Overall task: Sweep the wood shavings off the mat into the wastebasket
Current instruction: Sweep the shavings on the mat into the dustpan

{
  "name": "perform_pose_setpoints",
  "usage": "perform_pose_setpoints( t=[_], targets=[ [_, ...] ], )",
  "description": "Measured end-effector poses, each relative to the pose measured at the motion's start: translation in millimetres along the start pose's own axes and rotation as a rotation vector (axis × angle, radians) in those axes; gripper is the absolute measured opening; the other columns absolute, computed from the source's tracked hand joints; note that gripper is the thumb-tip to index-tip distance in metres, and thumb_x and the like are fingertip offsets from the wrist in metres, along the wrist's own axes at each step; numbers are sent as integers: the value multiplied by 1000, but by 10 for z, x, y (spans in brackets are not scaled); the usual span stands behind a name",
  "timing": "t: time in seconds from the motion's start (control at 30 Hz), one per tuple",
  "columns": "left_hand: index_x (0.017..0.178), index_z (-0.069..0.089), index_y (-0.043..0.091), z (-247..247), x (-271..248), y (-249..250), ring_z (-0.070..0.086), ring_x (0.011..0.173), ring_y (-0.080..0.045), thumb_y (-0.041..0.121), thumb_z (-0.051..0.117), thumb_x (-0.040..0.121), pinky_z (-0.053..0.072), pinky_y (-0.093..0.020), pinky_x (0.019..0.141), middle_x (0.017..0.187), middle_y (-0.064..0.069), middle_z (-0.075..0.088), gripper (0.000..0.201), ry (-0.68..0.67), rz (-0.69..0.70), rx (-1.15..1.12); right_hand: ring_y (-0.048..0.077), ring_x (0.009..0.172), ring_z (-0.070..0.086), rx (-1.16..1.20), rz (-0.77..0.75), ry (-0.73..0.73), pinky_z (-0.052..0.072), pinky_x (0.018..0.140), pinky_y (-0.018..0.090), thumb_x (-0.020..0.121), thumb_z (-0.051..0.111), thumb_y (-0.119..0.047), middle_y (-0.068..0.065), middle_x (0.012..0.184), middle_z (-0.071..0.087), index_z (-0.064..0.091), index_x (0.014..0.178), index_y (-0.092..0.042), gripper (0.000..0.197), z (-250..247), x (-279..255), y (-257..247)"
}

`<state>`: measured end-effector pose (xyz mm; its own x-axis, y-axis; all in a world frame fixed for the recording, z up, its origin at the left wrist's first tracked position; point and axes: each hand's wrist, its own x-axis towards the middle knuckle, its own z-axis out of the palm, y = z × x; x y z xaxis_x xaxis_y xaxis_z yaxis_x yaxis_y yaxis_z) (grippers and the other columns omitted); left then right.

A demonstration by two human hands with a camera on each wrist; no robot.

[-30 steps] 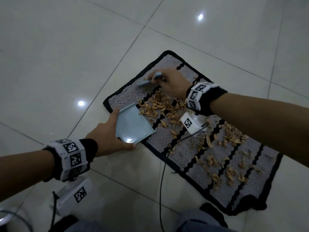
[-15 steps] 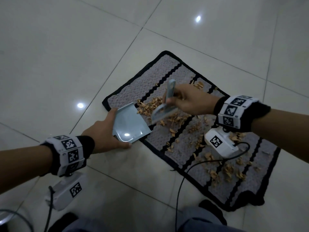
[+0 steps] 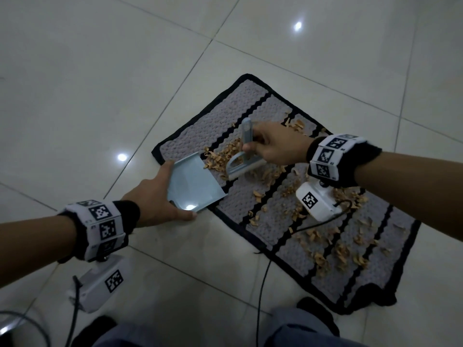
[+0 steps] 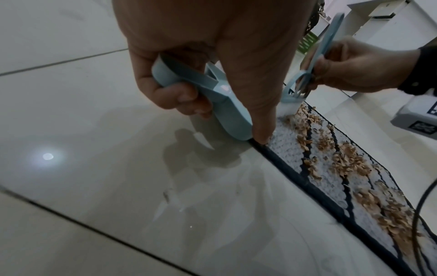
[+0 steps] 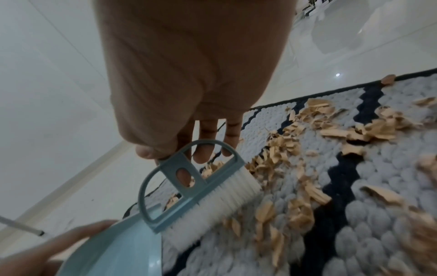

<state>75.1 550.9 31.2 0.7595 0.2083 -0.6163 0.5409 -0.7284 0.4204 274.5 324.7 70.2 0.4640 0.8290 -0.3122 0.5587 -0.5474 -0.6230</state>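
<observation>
A grey mat with black zigzag stripes lies on the floor, strewn with tan wood shavings. My left hand grips a pale blue dustpan by its handle, with the pan's lip on the mat's near-left edge. My right hand grips the handle of a small blue brush. Its white bristles rest on the mat just right of the pan, with a heap of shavings around them. No wastebasket shows in any view.
Glossy pale floor tiles surround the mat. A black cable trails from the right wrist camera across the mat's near edge. My knees are at the bottom of the head view. A thin grey rod lies on the floor.
A second ago my right hand held the brush at the mat's far edge. It has drawn the brush and shavings toward the dustpan. The left hand and pan have barely moved.
</observation>
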Motion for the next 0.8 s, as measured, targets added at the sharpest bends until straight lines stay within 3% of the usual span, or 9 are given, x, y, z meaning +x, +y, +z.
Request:
perform_pose_setpoints(
  t=[0.07,0.2,0.33,0.43,0.47,0.57,0.67,0.73,0.8],
  targets=[
    [150,-1,36,-11,2,12,58,97,-24,63,85,55,52,-35,83,126,-5,55,131,3,1,-7,18,83,62,22,35,42,48,74,33,101,50,-24,4,93,68,63,101,-7,21,29,14,21],
    [151,-1,33,-11,-17,29,55,95,-22,61,85,57,50,-33,82,128,-6,55,131,8,0,-31,5,77,63,189,62,194,46,70,22,101,49,-26,3,87,69,65,97,-5,26,-88,119,10],
    [153,-3,31,-4,-30,38,56,99,-24,59,85,60,49,-33,83,132,-7,53,131,-10,-3,-34,-9,82,59,190,-78,300,42,72,7,100,50,-19,-4,91,67,65,100,-7,19,-101,314,-128],
    [153,-5,32,9,-29,49,59,107,-28,63,83,58,51,-35,85,135,-8,52,134,-13,-22,-20,-10,83,56,80,-160,237,40,72,3,96,55,-12,3,100,70,68,103,-7,15,-11,478,-160],
    [153,-6,31,8,-32,53,59,106,-28,63,83,58,51,-35,84,135,-8,53,134,-9,-24,-14,-5,86,58,48,-171,200,42,76,4,94,57,-10,5,104,70,69,104,-7,16,16,508,-162],
    [154,-3,29,-6,-45,79,57,97,-24,60,84,60,47,-31,77,130,-7,55,132,6,-14,-12,16,103,63,-52,-146,115,51,91,29,93,59,-9,5,111,71,70,106,-14,18,47,473,-134],
    [153,-2,31,-25,-65,92,55,90,-22,59,84,61,46,-30,74,126,-6,56,129,5,-2,-14,19,99,64,-106,-151,70,51,89,35,93,55,-2,5,106,71,70,104,-15,22,33,276,-69],
    [153,-5,32,-33,-68,91,54,91,-21,62,83,60,47,-30,76,130,-7,55,131,-7,0,15,11,92,63,-87,-147,67,52,85,27,94,55,-3,2,103,70,70,104,-13,21,27,101,-12],
    [153,-7,33,-38,-54,106,56,96,-22,64,82,60,47,-29,77,133,-8,53,132,-18,8,39,-8,88,57,4,-110,127,44,79,6,97,52,-5,-5,101,65,67,108,-10,20,13,-65,34]
  ],
)
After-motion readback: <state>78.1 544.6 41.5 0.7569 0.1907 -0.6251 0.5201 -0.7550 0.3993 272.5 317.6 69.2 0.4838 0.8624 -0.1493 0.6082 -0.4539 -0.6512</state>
